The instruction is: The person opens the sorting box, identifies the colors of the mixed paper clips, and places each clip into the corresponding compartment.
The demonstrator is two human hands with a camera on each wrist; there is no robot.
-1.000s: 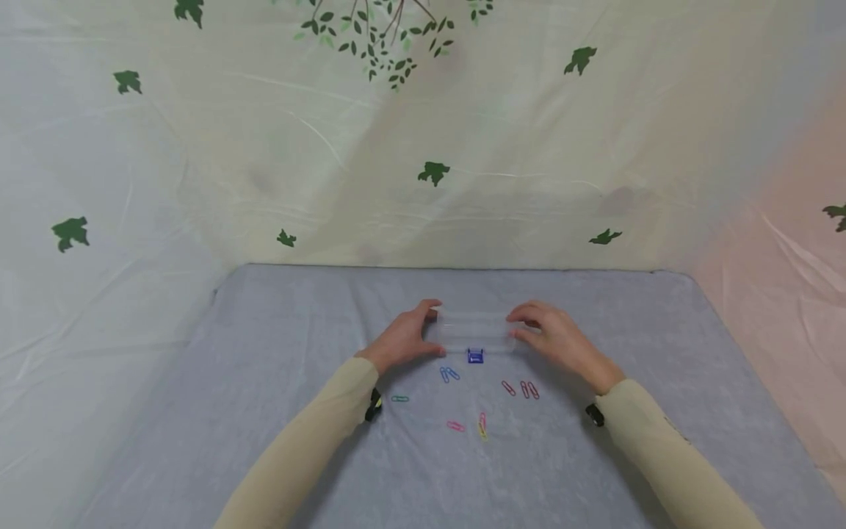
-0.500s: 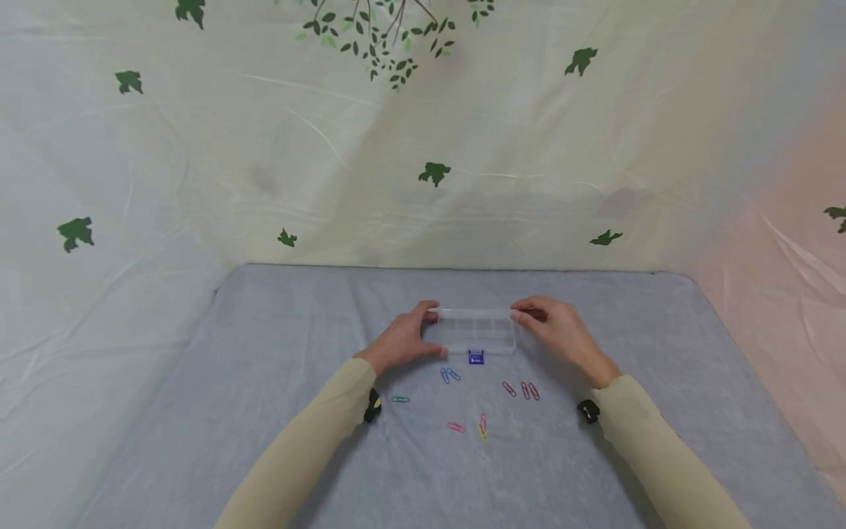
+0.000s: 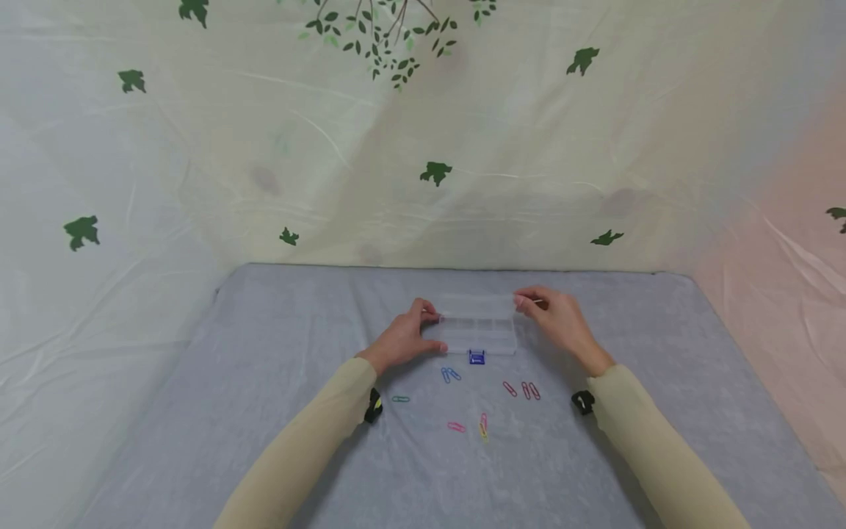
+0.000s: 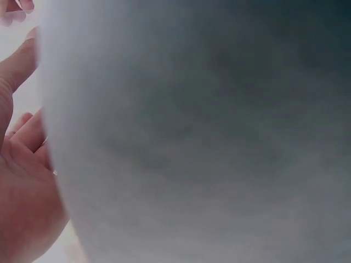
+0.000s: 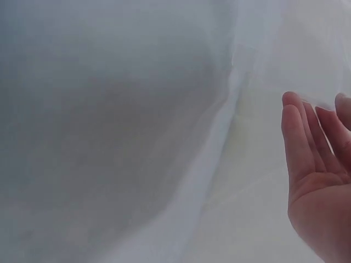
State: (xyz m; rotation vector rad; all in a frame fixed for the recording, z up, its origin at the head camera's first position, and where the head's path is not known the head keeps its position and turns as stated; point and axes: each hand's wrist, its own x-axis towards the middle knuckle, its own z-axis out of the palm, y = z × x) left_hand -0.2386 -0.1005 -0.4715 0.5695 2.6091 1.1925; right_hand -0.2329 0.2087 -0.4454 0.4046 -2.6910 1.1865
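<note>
A clear plastic compartment box (image 3: 477,338) lies on the grey cloth, its blue latch (image 3: 476,357) facing me. Its see-through lid (image 3: 477,304) stands raised along the back edge. At the box's left end my left hand (image 3: 403,338) grips it, thumb by the front corner and fingers by the back one. My right hand (image 3: 560,321) pinches the right side of the lid between thumb and fingertips. The right wrist view shows that hand (image 5: 321,175) at its right edge. A pale blur fills most of the left wrist view, with the left hand (image 4: 27,203) along the side.
Loose paper clips are scattered in front of the box: blue clips (image 3: 454,374), a green clip (image 3: 400,399), red clips (image 3: 526,390), pink clips (image 3: 456,426) and a yellow clip (image 3: 484,432). Behind the table hangs a pale curtain (image 3: 515,220) with leaf prints.
My right hand has moved up and back from the box's right side, swinging the lid up and exposing the compartments. The left hand stays at the left end.
</note>
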